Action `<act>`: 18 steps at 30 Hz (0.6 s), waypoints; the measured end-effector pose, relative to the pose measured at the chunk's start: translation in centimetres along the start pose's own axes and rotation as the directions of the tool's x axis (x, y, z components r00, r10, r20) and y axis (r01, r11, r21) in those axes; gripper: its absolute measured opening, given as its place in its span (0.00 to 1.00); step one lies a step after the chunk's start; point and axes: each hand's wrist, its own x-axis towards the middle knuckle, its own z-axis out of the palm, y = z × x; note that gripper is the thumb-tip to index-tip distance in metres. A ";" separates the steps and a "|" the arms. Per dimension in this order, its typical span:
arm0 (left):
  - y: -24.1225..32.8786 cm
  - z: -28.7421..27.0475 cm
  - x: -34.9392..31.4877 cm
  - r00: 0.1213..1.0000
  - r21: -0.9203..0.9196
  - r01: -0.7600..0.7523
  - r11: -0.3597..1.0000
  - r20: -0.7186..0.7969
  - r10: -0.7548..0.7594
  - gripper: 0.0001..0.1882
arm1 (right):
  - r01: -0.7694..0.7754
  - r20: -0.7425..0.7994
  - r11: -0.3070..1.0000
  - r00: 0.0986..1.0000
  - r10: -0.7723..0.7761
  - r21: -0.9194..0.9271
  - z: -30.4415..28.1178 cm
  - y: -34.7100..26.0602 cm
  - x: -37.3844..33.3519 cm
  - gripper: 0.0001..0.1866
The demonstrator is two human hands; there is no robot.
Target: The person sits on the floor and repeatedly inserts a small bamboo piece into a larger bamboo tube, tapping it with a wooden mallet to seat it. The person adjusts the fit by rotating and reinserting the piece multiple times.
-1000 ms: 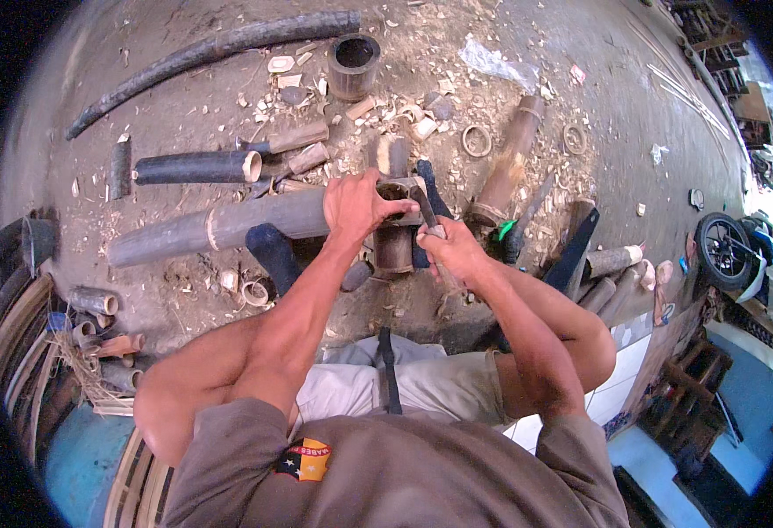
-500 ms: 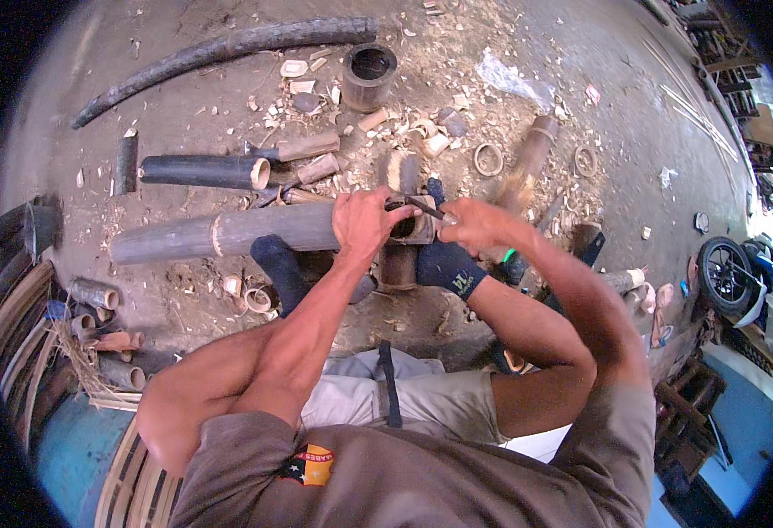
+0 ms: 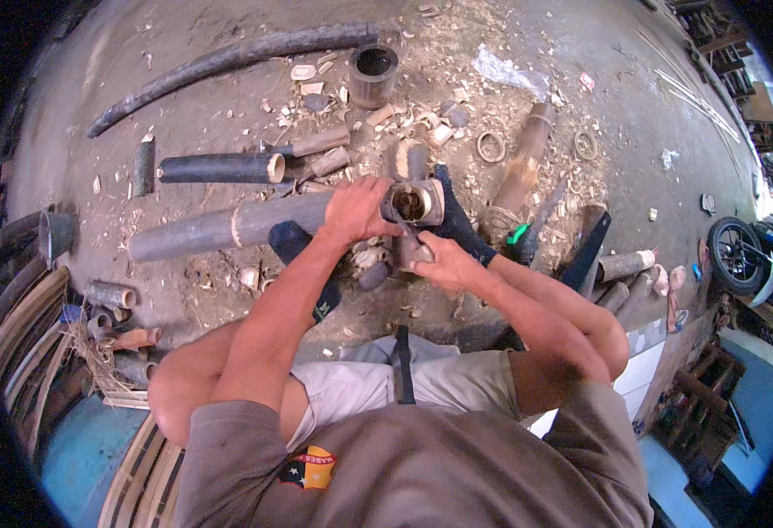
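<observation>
Short strokes should work best, with the left hand [image 3: 360, 209], clamped over the grey bamboo pole [image 3: 276, 218], well clear of the knife [image 3: 409, 234] that the right hand [image 3: 446, 262] grips beside the opening [image 3: 411, 204]. The smooth pole, ringed by a pale node [image 3: 235, 227], lies left to right across a bamboo log [image 3: 408, 160].

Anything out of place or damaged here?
Pale chips lie strewn over the floor beyond the long grey bamboo tube, looking like unswept cutting waste. A crumpled clear plastic sheet lies near them, apparently stray litter. The brown bamboo tube to the right has a paler, raw-looking patch, as if scraped.
</observation>
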 end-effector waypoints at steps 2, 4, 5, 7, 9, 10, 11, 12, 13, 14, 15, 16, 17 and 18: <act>-0.4 0.7 -0.1 0.998 0.003 -0.043 0.999 -0.051 0.044 0.49 | 0.024 -0.078 0.998 0.997 -0.019 0.053 1.8 0.7 0.3 0.29; -0.7 1.7 -0.1 0.990 -0.023 -0.074 0.997 -0.124 0.070 0.46 | 0.021 -0.198 0.924 0.978 0.060 0.382 5.1 0.8 1.3 0.24; -1.0 2.1 -0.3 0.982 -0.041 -0.084 0.996 -0.171 0.075 0.44 | 0.043 -0.239 0.867 0.967 0.090 0.496 6.2 -0.1 2.0 0.22; -1.9 2.9 -0.2 0.976 -0.105 -0.090 0.990 -0.208 0.066 0.41 | -0.011 -0.168 0.548 0.947 0.275 0.836 8.0 -2.8 3.1 0.13; -2.8 3.5 0.3 0.982 -0.195 -0.076 0.978 -0.186 0.039 0.40 | 0.066 -0.120 0.187 0.948 0.294 0.980 7.2 -7.6 3.8 0.11; -2.9 3.4 0.3 0.980 -0.205 -0.076 0.976 -0.196 0.035 0.39 | 0.110 -0.102 -0.012 0.951 0.291 0.994 6.7 -8.8 4.5 0.09; -2.9 3.3 0.0 0.978 -0.216 -0.076 0.974 -0.207 0.030 0.38 | 0.051 -0.062 0.040 0.926 0.372 0.998 6.7 -7.9 4.5 0.11; -2.8 3.3 -0.2 0.976 -0.226 -0.074 0.971 -0.218 0.024 0.38 | -0.043 -0.047 0.260 0.943 0.329 0.965 5.7 -7.3 3.6 0.11; -1.9 2.1 -0.4 0.982 -0.191 -0.081 0.978 -0.183 0.045 0.38 | -0.133 -0.017 0.473 0.954 0.301 0.871 4.3 -6.3 2.1 0.11; -1.7 1.8 -0.5 0.982 -0.181 -0.088 0.980 -0.178 0.055 0.39 | -0.212 0.019 0.659 0.958 0.288 0.722 3.5 -5.5 0.9 0.11; -1.6 1.5 -0.6 0.983 -0.171 -0.094 0.981 -0.173 0.064 0.39 | -0.203 0.013 0.726 0.966 0.258 0.657 3.5 -4.0 1.2 0.12; -1.7 1.1 -0.4 0.982 -0.152 -0.100 0.983 -0.171 0.073 0.40 | -0.179 -0.005 0.702 0.968 0.252 0.690 3.7 -3.8 1.4 0.12; -1.4 0.5 -0.5 0.992 -0.162 -0.084 0.983 -0.107 0.067 0.41 | -0.153 -0.025 0.676 0.969 0.245 0.720 4.1 -3.7 1.4 0.12; -1.6 1.1 -0.2 0.983 -0.164 -0.117 0.980 -0.158 0.090 0.40 | -0.126 -0.044 0.650 0.970 0.240 0.749 4.5 -3.7 1.5 0.12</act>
